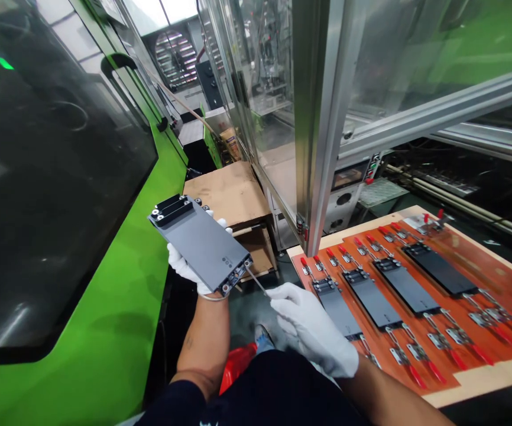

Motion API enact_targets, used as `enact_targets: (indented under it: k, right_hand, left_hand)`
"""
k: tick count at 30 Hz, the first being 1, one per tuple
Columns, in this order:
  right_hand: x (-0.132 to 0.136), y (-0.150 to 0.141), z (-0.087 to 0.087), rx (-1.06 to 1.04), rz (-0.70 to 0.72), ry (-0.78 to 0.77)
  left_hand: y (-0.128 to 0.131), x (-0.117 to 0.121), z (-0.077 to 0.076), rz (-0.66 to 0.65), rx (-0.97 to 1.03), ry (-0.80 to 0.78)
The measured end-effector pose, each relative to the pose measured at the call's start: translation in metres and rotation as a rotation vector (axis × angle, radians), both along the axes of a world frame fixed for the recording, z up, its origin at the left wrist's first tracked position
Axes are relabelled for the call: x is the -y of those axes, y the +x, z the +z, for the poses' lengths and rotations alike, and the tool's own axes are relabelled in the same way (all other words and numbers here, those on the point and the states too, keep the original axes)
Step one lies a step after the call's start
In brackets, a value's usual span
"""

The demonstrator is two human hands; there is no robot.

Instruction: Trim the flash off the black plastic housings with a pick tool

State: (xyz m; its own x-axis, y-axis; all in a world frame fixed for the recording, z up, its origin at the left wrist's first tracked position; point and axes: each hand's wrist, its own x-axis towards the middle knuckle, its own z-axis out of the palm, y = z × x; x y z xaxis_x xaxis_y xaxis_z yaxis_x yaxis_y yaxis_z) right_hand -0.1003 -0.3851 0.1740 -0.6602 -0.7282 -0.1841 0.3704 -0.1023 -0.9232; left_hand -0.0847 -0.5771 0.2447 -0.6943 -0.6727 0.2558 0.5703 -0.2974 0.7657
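My left hand (184, 266), in a white glove, holds up a flat dark grey moulded panel (200, 241) from underneath, tilted with its black end piece toward the upper left. My right hand (311, 328), also gloved, is closed on a thin metal tool (256, 280) whose tip touches the panel's lower right corner. To the right lies an orange-red fixture board (482, 278) on which several similar grey panels (409, 289) lie side by side between red-handled toggle clamps (420, 376).
A green machine with a dark window (52, 177) fills the left side. An aluminium-framed clear guard (322, 118) stands ahead. A brown cardboard-topped stand (229, 192) sits beyond the panel. A red object (236, 364) lies on the floor by my legs.
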Motion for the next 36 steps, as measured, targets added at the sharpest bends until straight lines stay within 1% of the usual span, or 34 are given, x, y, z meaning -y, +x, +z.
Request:
enact_targets:
  k: [1, 2, 4, 6, 8, 12, 16, 19, 22, 25, 28, 30, 32, 34, 36]
  right_hand:
    - [-0.002, 0.001, 0.001, -0.01, -0.002, -0.01]
    - [-0.004, 0.003, 0.003, -0.093, -0.034, -0.028]
    - [-0.006, 0.007, 0.006, -0.384, -0.125, -0.065]
    - [-0.007, 0.01, 0.007, -0.643, -0.172, -0.084]
    - [-0.007, 0.011, 0.006, -0.785, -0.195, -0.08]
    - [-0.005, 0.008, 0.001, -0.887, -0.195, -0.061]
    - [-0.004, 0.006, -0.001, -0.881, -0.186, -0.055]
    - [-0.002, 0.009, 0.0, -0.782, -0.17, -0.045]
    - [0.0, 0.012, 0.001, -0.588, -0.094, -0.07]
    - [0.002, 0.012, -0.001, -0.305, 0.017, -0.083]
    - [0.006, 0.011, -0.009, 0.081, 0.14, -0.092]
    - [0.011, 0.012, -0.02, 0.289, 0.197, -0.147]
    - [0.017, 0.01, -0.035, 0.397, 0.219, -0.214]
    - [0.026, 0.004, -0.057, 0.463, 0.176, -0.203]
    - [0.036, -0.012, -0.084, 0.545, 0.067, -0.105]
  left_hand:
    - [-0.001, 0.0, 0.0, 0.022, -0.003, 0.01]
    - [-0.003, 0.0, -0.001, 0.04, -0.009, 0.02]
    - [-0.005, 0.0, -0.003, 0.051, -0.029, 0.031]
    - [-0.005, 0.0, -0.005, 0.035, -0.051, 0.035]
    - [-0.004, 0.0, -0.008, 0.017, -0.076, 0.044]
    - [-0.002, 0.001, -0.011, 0.02, -0.104, 0.065]
    - [0.0, 0.0, -0.011, 0.028, -0.103, 0.059]
    - [0.0, -0.001, -0.01, 0.051, -0.118, 0.078]
    - [-0.001, -0.002, -0.01, 0.067, -0.139, 0.071]
    - [-0.002, -0.002, -0.012, 0.087, -0.129, 0.046]
    - [-0.004, 0.001, -0.017, 0.117, -0.106, 0.053]
    - [-0.003, 0.008, -0.023, 0.117, -0.084, 0.065]
    - [-0.001, 0.019, -0.03, 0.101, -0.069, 0.074]
    - [0.003, 0.034, -0.037, 0.069, -0.066, 0.083]
    - [0.008, 0.052, -0.043, 0.033, -0.066, 0.094]
